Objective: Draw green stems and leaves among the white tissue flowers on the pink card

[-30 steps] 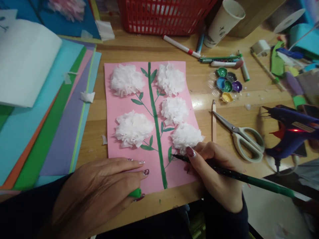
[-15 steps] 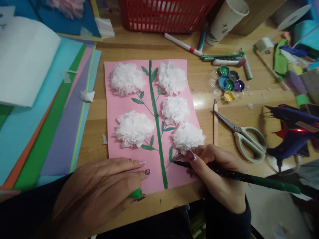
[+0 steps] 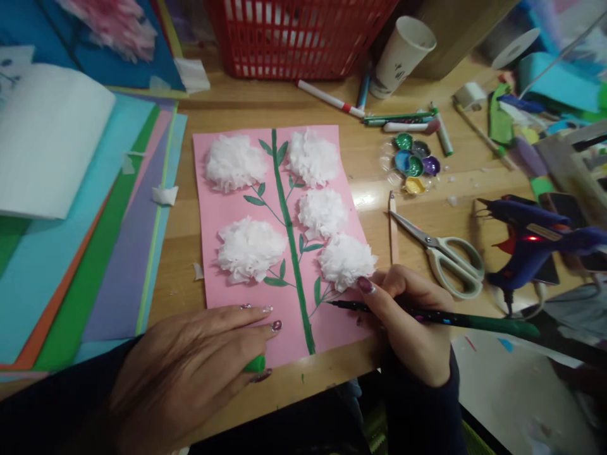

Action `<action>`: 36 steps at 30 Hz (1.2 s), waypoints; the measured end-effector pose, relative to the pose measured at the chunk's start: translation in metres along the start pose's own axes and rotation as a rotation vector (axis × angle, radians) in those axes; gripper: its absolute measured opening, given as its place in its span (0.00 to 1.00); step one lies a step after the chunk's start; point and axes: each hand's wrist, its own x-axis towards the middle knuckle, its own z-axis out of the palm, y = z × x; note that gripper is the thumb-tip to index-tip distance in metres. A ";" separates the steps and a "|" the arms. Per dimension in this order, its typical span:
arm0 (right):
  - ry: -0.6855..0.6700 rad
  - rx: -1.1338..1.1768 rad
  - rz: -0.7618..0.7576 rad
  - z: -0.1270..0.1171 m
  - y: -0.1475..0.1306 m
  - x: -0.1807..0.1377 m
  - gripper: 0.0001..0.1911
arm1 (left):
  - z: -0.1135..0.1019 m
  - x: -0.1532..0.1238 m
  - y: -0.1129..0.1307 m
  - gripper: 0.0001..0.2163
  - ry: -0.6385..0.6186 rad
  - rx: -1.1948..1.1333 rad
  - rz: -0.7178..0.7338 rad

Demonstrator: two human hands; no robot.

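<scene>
Pink paper lies on the table, bearing a painted green stem, small leaves and several white tissue flowers. My right hand is closed round a dark marker pen with a green end. Its fine tip touches or hovers just over the paper, beside a leaf below the lowest right flower. My left hand presses on the paper's lower left, fingers stretched forward. A green pen cap pokes out from between its lower fingers and thumb.
Scissors, a wooden stick and a paint palette lie to the right. Farther right is a glue gun with a lit red light. A red basket and paper cup stand behind; coloured sheets lie left.
The view has shifted slightly, so the table things sit farther left and the back ones a little lower. Both hands keep their holds; the pen tip remains near the same leaf.
</scene>
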 end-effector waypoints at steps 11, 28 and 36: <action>0.134 0.059 -0.008 0.003 -0.002 -0.009 0.15 | 0.004 0.003 0.012 0.13 -0.006 -0.012 0.167; 0.294 0.293 -0.057 -0.014 0.008 0.000 0.14 | 0.018 0.062 0.047 0.10 0.160 -0.040 -0.190; 0.280 0.376 -0.041 -0.022 0.011 -0.002 0.15 | 0.033 0.074 0.052 0.15 0.133 0.013 -0.266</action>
